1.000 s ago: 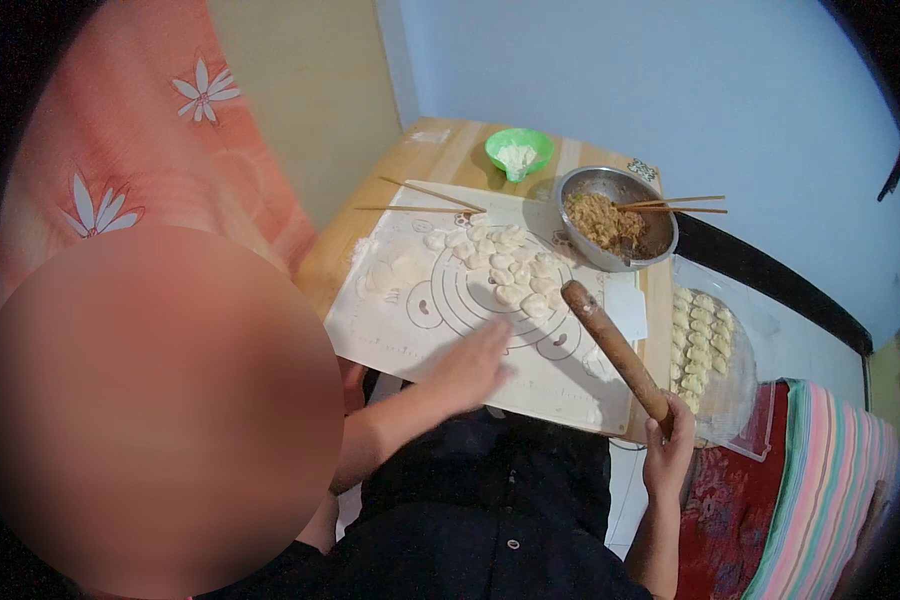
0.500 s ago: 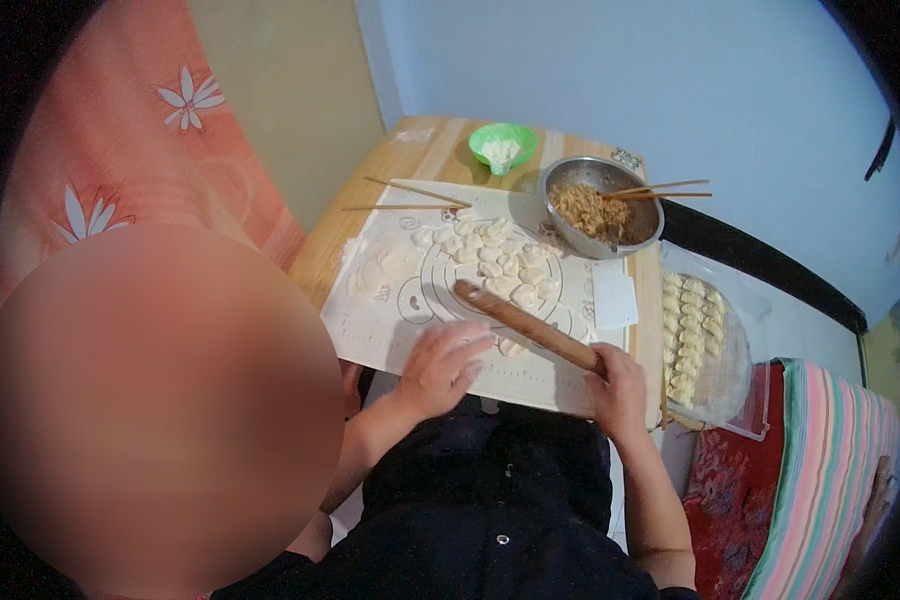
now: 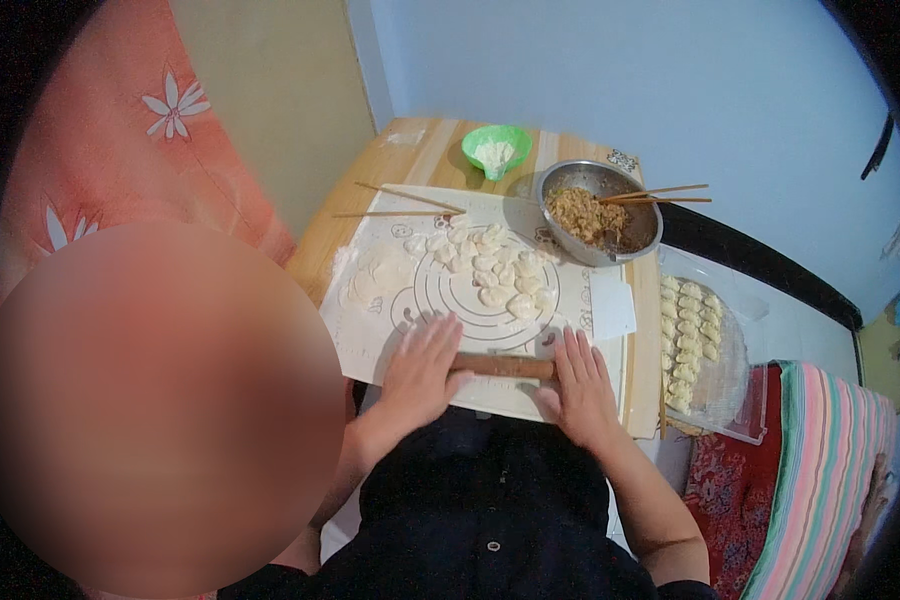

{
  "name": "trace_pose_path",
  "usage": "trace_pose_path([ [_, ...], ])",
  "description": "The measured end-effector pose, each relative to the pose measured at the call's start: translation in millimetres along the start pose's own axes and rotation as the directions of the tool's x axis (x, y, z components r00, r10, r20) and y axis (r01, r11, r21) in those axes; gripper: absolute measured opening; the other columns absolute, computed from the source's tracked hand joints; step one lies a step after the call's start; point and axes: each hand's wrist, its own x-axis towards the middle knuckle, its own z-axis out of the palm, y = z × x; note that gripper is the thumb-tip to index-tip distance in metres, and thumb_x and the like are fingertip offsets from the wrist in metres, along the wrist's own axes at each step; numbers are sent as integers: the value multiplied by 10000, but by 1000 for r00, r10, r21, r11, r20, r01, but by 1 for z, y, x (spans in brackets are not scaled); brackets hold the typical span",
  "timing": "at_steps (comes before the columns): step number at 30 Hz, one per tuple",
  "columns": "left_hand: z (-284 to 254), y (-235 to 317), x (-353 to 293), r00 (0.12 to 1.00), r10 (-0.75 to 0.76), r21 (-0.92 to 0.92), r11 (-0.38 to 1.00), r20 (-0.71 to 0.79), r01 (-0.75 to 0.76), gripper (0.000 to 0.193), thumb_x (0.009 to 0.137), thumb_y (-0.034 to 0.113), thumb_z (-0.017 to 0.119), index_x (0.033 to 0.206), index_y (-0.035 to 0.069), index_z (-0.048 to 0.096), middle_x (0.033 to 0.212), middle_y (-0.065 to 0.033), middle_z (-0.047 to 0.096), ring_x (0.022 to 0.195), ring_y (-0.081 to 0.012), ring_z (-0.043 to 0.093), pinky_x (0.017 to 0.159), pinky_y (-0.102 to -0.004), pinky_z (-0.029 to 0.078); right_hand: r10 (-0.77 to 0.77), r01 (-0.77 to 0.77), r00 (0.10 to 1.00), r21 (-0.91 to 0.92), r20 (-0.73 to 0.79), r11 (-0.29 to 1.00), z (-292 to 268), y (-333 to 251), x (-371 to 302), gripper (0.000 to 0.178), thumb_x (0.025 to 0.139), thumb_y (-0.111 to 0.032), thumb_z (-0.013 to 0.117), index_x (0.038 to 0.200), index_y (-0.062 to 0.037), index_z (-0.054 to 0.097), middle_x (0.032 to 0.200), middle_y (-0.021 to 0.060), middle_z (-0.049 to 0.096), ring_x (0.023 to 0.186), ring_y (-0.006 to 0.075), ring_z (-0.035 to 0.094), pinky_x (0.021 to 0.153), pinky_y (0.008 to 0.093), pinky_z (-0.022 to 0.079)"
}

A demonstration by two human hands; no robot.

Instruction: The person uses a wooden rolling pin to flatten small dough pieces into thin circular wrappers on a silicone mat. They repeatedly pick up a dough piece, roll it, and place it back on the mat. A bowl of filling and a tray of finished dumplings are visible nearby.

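Observation:
A wooden rolling pin (image 3: 505, 367) lies crosswise on the white pastry mat (image 3: 600, 370), near its front edge. My left hand (image 3: 418, 372) rests flat over the pin's left end, fingers stretched out and pointing away from me. Over the right end lies my right hand (image 3: 582, 390), its fingers straight as well. What is under the pin cannot be made out. Just beyond it sit several small flattened dough pieces (image 3: 521, 305) on the mat's printed circles. Thin round dough wrappers (image 3: 378, 280) lie on the left side of the mat, dusted with flour.
A steel bowl (image 3: 652, 235) of filling with chopsticks (image 3: 670, 189) stands at the back right, a green bowl (image 3: 467, 146) of flour behind the mat. Beside a white scraper (image 3: 612, 308), past the table's right edge, a clear tray (image 3: 735, 400) holds rows of dumplings. A person's blurred head is at left.
The rolling pin has gone from raised and slanted in my right hand to level on the mat. Both hands now lie on its ends. The dough piece near it is hidden now.

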Motion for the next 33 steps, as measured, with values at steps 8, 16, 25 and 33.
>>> trace_pose_path([
  [8, 19, -12, 68, 977, -142, -23, 990, -158, 140, 638, 970, 434, 482, 1459, 36, 391, 1557, -131, 322, 1458, -266, 262, 1183, -492, 175, 138, -160, 977, -129, -163, 979, 27, 36, 81, 658, 967, -403, 478, 1456, 22, 360, 1543, 183, 334, 1440, 338, 291, 1163, 517, 217],
  [16, -3, 23, 10, 977, 148, -396, 915, 153, -77, 558, 960, 321, 544, 1433, 49, 428, 1500, -161, 398, 1407, -312, 341, 1127, -439, 314, -26, 34, 990, 52, -137, 998, 1, -2, -16, 412, 826, -90, 585, 1231, -25, 542, 1288, 145, 560, 1240, 310, 503, 1041, 474, 365],
  [25, 6, 52, 88, 898, 171, -345, 938, 406, -23, 282, 855, 147, 658, 1111, 39, 607, 1168, -145, 586, 1121, -313, 552, 953, -397, 442, -63, 75, 976, 49, -209, 996, -28, -9, -53, 363, 788, -42, 573, 1151, -34, 566, 1090, 106, 614, 1018, 272, 577, 890, 405, 412],
  [33, -12, 96, 104, 908, 417, -501, 794, 37, -344, 141, 832, 149, 674, 918, 74, 590, 957, -92, 594, 975, -296, 565, 842, -411, 469, 21, 8, 976, 134, -216, 991, -42, -2, -82, 323, 803, -52, 579, 1125, -37, 582, 1060, 103, 623, 997, 275, 583, 894, 410, 413],
])
